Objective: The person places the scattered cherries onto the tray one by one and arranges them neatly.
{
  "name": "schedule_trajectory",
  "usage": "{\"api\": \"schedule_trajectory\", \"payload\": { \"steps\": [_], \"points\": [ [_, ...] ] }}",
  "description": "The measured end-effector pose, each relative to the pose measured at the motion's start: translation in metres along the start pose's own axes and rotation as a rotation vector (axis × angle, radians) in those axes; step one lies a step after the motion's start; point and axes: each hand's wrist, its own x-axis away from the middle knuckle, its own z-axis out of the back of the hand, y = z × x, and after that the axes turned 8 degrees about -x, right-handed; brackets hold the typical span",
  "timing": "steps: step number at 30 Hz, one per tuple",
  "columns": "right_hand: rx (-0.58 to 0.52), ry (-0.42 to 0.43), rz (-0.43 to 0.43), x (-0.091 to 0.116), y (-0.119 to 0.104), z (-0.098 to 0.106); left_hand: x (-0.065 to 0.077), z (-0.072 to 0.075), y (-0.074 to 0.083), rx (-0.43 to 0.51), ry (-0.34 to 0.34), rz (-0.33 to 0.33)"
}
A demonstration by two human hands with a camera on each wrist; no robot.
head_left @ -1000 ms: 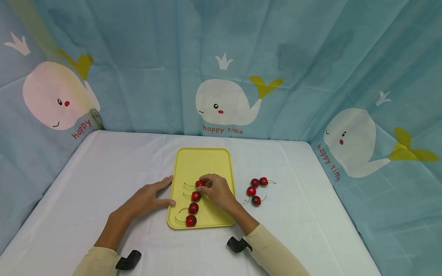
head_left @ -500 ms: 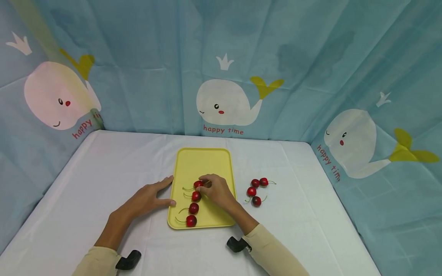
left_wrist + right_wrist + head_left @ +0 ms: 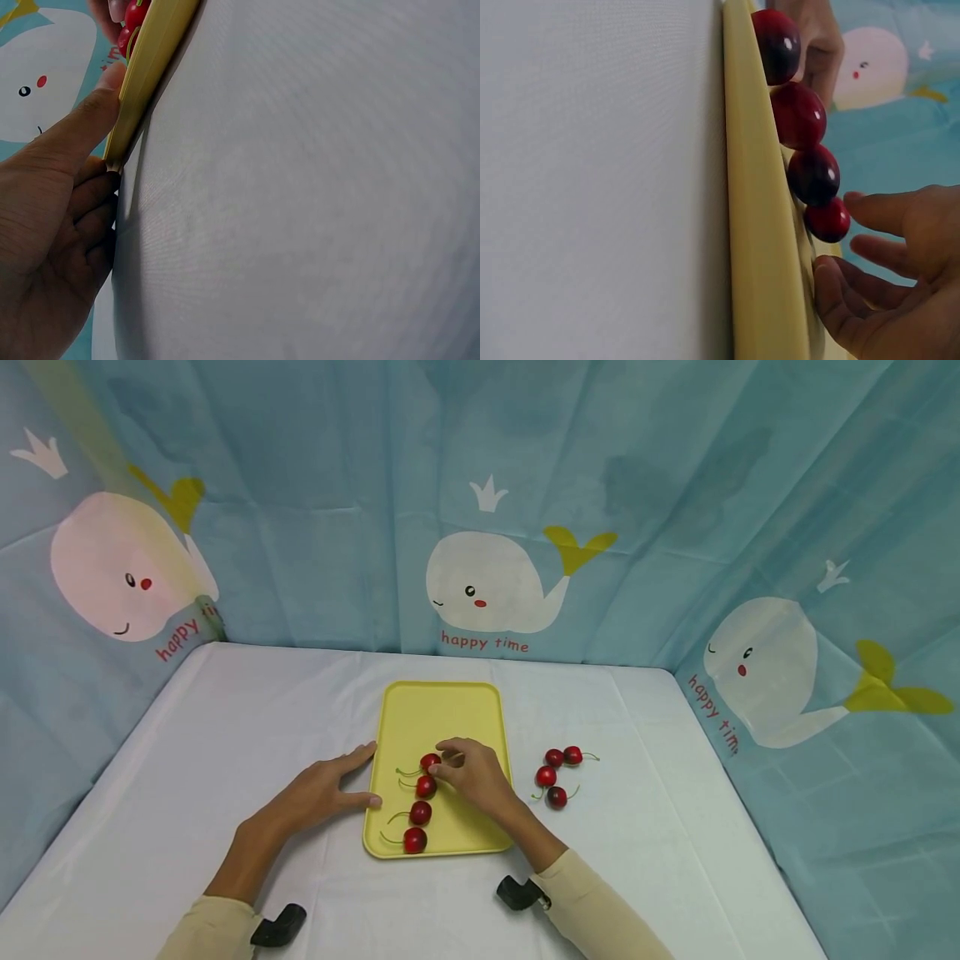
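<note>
A yellow tray (image 3: 465, 718) holds several red cherries in a column, stems pointing left. My right hand (image 3: 472, 772) is over the tray beside the farthest cherry (image 3: 430, 762). In the right wrist view, the thumb and fingers of this hand (image 3: 900, 262) are spread apart, one fingertip close to that small cherry (image 3: 827, 220). My left hand (image 3: 318, 793) rests against the tray's left edge, thumb on the rim and index finger extended along the side. The left wrist view shows the left thumb (image 3: 82, 124) at the rim, with the other fingers beside the tray's edge.
To the right of the tray, several more cherries (image 3: 546, 776) lie in a loose cluster on the white tablecloth (image 3: 660, 827). A blue curtain (image 3: 330, 527) with printed whales hangs around the table. Black wrist mounts (image 3: 279, 927) sit at both sleeves.
The farthest cherry has shifted slightly left and its stem now angles lower. My right fingers have drawn back a little to the right from it. The left hand has stayed in place.
</note>
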Motion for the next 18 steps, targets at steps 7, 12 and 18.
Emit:
{"api": "schedule_trajectory", "payload": {
  "steps": [7, 12, 18],
  "points": [
    [-0.011, 0.015, 0.017, 0.007, 0.002, 0.005, 0.000, 0.000, 0.000, -0.001, 0.002, 0.004],
    [-0.029, 0.008, 0.043, 0.014, 0.003, 0.013, 0.000, 0.000, 0.000, -0.004, 0.001, 0.008],
    [-0.026, 0.009, 0.060, 0.025, 0.003, 0.023, 0.000, 0.000, 0.000, 0.000, 0.002, 0.005]
  ]
}}
